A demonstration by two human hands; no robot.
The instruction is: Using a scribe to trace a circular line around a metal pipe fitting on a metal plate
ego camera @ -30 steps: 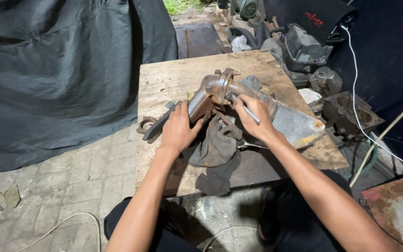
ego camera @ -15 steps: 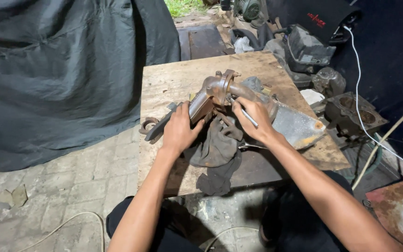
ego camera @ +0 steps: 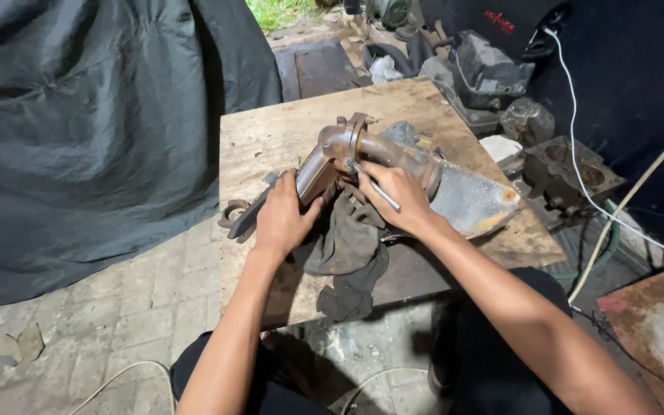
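A rusty brown metal pipe part lies in the middle of the frame on a worn wooden board table. The left hand is wrapped around the lower left end of it, fingers pressed tight. The right hand rests on the part and pinches a thin silver metal tool. A dark grey cloth rag lies under both hands. A big grey sheet fills the left side.

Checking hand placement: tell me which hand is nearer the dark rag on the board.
Left. The left hand grips the rusty metal part with its wrist against the dark rag. The right hand holds a thin metal tool just above the rag's upper edge.
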